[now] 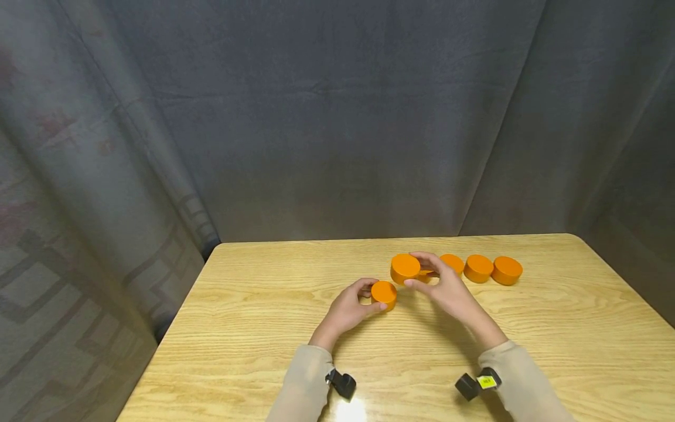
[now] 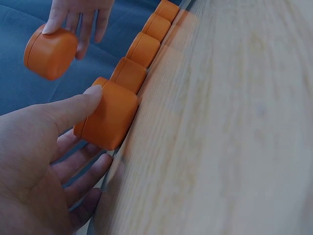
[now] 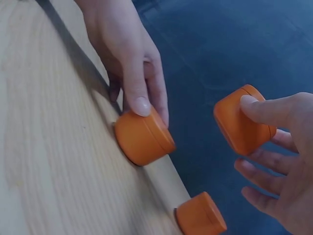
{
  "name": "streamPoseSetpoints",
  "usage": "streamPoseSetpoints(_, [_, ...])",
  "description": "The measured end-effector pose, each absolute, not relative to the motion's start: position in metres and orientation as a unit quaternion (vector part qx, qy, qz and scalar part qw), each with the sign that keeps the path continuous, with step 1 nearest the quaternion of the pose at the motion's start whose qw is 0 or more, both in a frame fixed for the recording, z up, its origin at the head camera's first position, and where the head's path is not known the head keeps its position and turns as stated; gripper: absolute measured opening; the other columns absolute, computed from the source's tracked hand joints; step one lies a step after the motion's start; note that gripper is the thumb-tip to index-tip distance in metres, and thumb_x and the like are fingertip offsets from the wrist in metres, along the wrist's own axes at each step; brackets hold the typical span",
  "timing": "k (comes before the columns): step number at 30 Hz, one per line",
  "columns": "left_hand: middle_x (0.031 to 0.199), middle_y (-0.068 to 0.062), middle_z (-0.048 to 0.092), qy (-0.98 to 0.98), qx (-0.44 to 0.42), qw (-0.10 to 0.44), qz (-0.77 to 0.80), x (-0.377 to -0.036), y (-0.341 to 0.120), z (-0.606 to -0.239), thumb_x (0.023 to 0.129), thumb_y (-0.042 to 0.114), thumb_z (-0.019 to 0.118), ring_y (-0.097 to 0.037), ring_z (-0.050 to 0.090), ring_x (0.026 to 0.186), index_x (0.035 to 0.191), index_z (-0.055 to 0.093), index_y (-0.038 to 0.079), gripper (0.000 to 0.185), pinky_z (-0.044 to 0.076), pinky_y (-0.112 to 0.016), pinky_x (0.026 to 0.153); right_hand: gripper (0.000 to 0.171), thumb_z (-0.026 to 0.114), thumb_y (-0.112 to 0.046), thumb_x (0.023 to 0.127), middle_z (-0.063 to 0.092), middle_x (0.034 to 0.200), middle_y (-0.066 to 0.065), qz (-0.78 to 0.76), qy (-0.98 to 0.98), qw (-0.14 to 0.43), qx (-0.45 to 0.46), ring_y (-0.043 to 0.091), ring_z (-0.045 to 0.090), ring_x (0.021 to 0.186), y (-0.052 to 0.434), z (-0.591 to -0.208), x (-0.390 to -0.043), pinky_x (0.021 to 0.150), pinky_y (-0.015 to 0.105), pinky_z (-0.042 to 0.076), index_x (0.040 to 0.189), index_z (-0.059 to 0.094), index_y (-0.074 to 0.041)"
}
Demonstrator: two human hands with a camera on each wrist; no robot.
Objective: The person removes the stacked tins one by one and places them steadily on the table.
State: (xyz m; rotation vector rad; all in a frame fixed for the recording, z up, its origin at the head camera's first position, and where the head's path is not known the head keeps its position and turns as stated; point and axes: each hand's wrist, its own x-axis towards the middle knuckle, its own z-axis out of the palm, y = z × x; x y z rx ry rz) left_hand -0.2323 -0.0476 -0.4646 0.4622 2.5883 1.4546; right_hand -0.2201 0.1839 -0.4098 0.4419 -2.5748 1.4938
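Note:
My left hand (image 1: 347, 309) grips a round orange lidded container (image 1: 384, 296) that stands on the wooden table. In the left wrist view, the thumb lies across the side of that same container (image 2: 111, 115). Raised above the tabletop, a second orange lidded container (image 1: 405, 268) is held by my right hand (image 1: 448, 291) between thumb and fingers. The right wrist view shows this lifted container (image 3: 244, 121) tilted and apart from the one in the left hand. A seam runs round each container near one end.
Several more orange containers (image 1: 479, 268) stand in a row towards the back right of the table (image 1: 253, 328); my right hand partly covers one. A grey curtain (image 1: 337, 129) hangs behind the table's far edge. Dark straps with small black devices (image 1: 345, 387) sit on both wrists.

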Motion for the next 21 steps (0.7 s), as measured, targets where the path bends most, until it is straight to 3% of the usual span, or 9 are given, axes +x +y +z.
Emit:
streamPoseSetpoints(16, [0.115, 0.005, 0.064, 0.862, 0.147, 0.065, 0.481, -0.233, -0.047, -0.466, 0.086, 0.037, 0.078, -0.015, 0.058, 0.107, 0.134, 0.059, 0.02, 0.055, 0.047, -0.041, 0.094, 0.063, 0.075, -0.014, 0.09, 0.056, 0.133, 0.026, 0.494, -0.857, 0.092, 0.116, 0.038, 0.053, 0.119, 0.21, -0.387, -0.218, 0.1, 0.053, 0.04, 0.143, 0.045, 0.002])
streamPoseSetpoints(21, [0.115, 0.004, 0.064, 0.86, 0.149, 0.065, 0.485, -0.232, -0.047, -0.466, 0.086, 0.037, 0.078, -0.016, 0.058, 0.106, 0.135, 0.059, 0.019, 0.055, 0.047, -0.042, 0.093, 0.061, 0.074, -0.016, 0.091, 0.058, 0.132, 0.024, 0.48, -0.863, 0.106, 0.114, 0.029, 0.054, 0.114, 0.218, -0.385, -0.218, 0.096, 0.045, 0.042, 0.143, 0.046, 0.0])
